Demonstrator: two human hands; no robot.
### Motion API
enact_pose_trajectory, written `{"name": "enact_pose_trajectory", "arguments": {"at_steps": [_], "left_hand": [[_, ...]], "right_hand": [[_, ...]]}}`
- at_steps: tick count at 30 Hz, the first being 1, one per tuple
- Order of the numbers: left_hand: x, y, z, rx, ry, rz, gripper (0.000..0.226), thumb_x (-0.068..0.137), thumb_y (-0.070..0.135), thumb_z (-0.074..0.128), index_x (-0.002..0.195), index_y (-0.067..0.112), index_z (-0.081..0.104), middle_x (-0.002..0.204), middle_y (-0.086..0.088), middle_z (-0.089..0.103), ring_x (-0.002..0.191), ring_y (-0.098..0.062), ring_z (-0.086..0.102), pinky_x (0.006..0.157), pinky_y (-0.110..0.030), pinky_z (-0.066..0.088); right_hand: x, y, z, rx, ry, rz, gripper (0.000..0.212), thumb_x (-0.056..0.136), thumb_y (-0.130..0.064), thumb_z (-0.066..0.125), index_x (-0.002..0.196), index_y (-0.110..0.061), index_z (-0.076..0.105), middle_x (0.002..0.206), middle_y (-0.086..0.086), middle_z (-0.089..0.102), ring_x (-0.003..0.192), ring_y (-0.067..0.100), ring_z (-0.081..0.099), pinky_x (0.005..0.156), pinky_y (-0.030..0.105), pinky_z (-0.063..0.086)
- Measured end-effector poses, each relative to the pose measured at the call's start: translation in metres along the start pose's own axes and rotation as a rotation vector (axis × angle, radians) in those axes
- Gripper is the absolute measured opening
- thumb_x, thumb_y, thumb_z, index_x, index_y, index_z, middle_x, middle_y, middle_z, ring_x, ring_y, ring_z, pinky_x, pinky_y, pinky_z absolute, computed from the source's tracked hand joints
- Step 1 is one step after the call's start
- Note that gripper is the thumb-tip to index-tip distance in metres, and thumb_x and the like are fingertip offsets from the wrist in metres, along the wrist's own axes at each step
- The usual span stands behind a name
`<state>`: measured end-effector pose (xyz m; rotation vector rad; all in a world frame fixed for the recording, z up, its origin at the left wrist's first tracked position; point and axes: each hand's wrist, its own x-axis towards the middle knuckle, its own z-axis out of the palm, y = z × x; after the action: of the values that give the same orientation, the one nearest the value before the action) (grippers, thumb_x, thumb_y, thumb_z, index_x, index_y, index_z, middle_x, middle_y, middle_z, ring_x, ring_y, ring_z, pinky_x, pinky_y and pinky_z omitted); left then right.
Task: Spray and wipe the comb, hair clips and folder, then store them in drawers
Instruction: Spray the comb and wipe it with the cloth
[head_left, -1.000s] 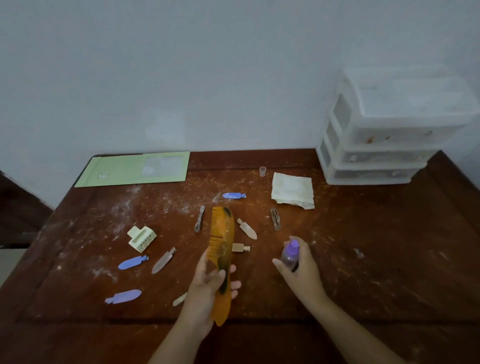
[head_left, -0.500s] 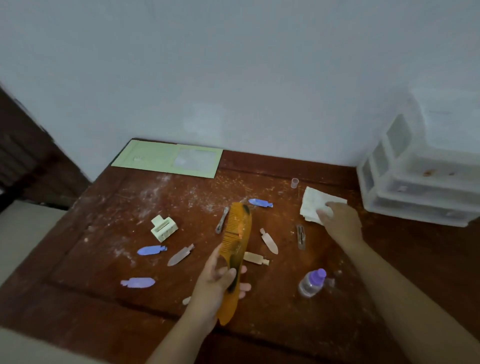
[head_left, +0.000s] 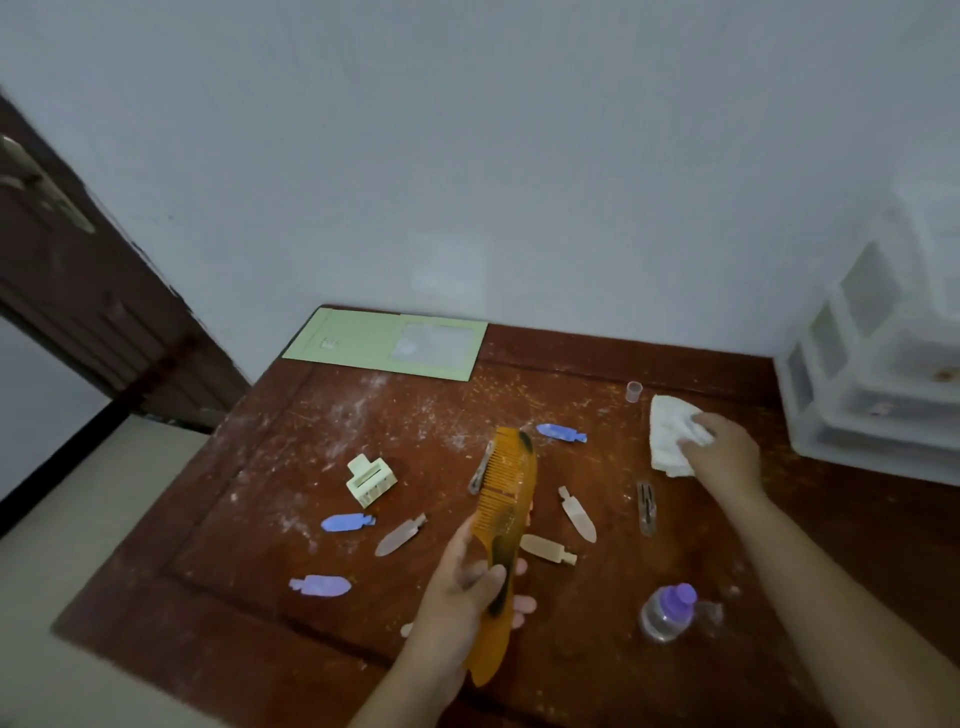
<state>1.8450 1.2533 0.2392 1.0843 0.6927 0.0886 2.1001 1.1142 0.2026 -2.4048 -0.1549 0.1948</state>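
Observation:
My left hand (head_left: 462, 597) grips the lower half of an orange comb (head_left: 506, 499), held above the table with its teeth pointing left. My right hand (head_left: 724, 457) grasps a white cloth (head_left: 667, 431) lying at the back right of the table. A spray bottle with a purple cap (head_left: 667, 613) lies on the table in front, with no hand on it. Several hair clips are scattered about: blue ones (head_left: 561, 432) (head_left: 347, 522) (head_left: 319, 585), beige ones (head_left: 576, 513), a metal one (head_left: 645, 506) and a cream claw clip (head_left: 370, 479). A green folder (head_left: 384, 343) lies at the back left.
A white plastic drawer unit (head_left: 872, 374) stands at the back right against the wall, its drawers closed. A small clear cap (head_left: 634, 391) stands near the cloth. The brown wooden table (head_left: 260, 519) carries white dust. A dark door (head_left: 78, 291) is at the left.
My right hand let go of the spray bottle, reached back and took hold of the white cloth. The bottle now lies on the table. My view swung to the left.

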Motion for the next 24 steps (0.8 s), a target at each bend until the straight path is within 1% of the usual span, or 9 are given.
{"name": "enact_pose_trajectory", "arguments": {"at_steps": [3,7,9,11,14,17,19,21,24], "left_hand": [[0.002,0.01,0.002,0.005,-0.098,0.005,0.076,0.054,0.027,0.085,0.119,0.024,0.046,0.075,-0.011,0.068,0.052,-0.025,0.063,0.046,-0.029,0.051],[0.004,0.026,0.012,0.052,-0.259,0.049,0.074,0.056,0.021,0.083,0.12,0.018,0.045,0.073,-0.015,0.069,0.048,-0.025,0.062,0.044,-0.029,0.051],[0.005,0.037,0.023,0.083,-0.336,0.062,0.082,0.046,0.029,0.088,0.116,0.019,0.049,0.073,-0.015,0.069,0.048,-0.024,0.062,0.044,-0.029,0.051],[0.003,0.044,0.035,0.133,-0.418,0.093,0.082,0.041,0.037,0.089,0.113,0.019,0.053,0.072,-0.011,0.069,0.047,-0.021,0.061,0.044,-0.027,0.05],[-0.007,0.049,0.052,0.217,-0.499,0.158,0.051,0.068,0.025,0.07,0.115,0.018,0.051,0.071,-0.006,0.068,0.045,-0.017,0.059,0.044,-0.024,0.048],[-0.017,0.049,0.059,0.285,-0.512,0.212,0.032,0.088,0.004,0.051,0.115,0.021,0.053,0.071,-0.006,0.067,0.044,-0.017,0.056,0.044,-0.023,0.045],[-0.024,0.049,0.063,0.316,-0.504,0.234,0.037,0.091,0.0,0.045,0.117,0.026,0.053,0.07,-0.005,0.066,0.045,-0.018,0.055,0.046,-0.023,0.046],[-0.028,0.047,0.067,0.359,-0.513,0.278,0.039,0.091,0.006,0.049,0.12,0.031,0.05,0.07,-0.005,0.064,0.045,-0.017,0.055,0.047,-0.022,0.046],[-0.033,0.045,0.07,0.444,-0.546,0.325,0.047,0.08,0.016,0.051,0.122,0.037,0.049,0.07,-0.004,0.062,0.046,-0.017,0.056,0.048,-0.02,0.045]], "right_hand": [[-0.022,-0.012,-0.033,0.13,-0.006,-0.191,0.032,0.084,-0.002,0.056,0.114,-0.012,0.058,0.115,0.007,0.052,0.111,0.025,0.048,0.086,0.028,0.038],[-0.062,-0.027,-0.076,0.214,-0.057,-0.747,0.032,0.077,-0.01,0.061,0.088,-0.04,0.057,0.101,-0.027,0.054,0.098,-0.008,0.049,0.085,0.002,0.033],[-0.075,-0.03,-0.082,0.128,-0.015,-0.963,0.027,0.076,-0.021,0.055,0.096,-0.039,0.055,0.11,-0.036,0.048,0.107,-0.015,0.042,0.097,0.006,0.027],[-0.085,-0.032,-0.083,0.033,0.103,-1.075,0.021,0.081,-0.023,0.049,0.098,-0.035,0.055,0.107,-0.027,0.05,0.112,-0.007,0.041,0.105,0.021,0.022],[-0.105,-0.038,-0.077,-0.058,0.301,-1.062,0.034,0.073,-0.012,0.041,0.096,-0.032,0.054,0.106,-0.016,0.054,0.109,0.013,0.043,0.104,0.034,0.019],[-0.13,-0.043,-0.069,-0.074,0.372,-0.837,0.042,0.071,-0.014,0.032,0.101,-0.023,0.061,0.118,0.008,0.06,0.116,0.024,0.039,0.101,0.05,0.032],[-0.145,-0.047,-0.066,0.026,0.231,-0.64,0.055,0.077,-0.032,0.024,0.113,-0.015,0.062,0.134,0.014,0.046,0.127,0.029,0.033,0.104,0.044,0.027],[-0.155,-0.047,-0.063,0.111,0.181,-0.583,0.063,0.076,-0.05,0.024,0.118,-0.017,0.058,0.137,0.011,0.04,0.127,0.027,0.034,0.106,0.036,0.024],[-0.163,-0.05,-0.06,0.155,0.482,-0.571,0.041,0.073,-0.047,0.048,0.105,-0.023,0.056,0.115,0.002,0.044,0.105,0.021,0.044,0.093,0.032,0.035]]}}
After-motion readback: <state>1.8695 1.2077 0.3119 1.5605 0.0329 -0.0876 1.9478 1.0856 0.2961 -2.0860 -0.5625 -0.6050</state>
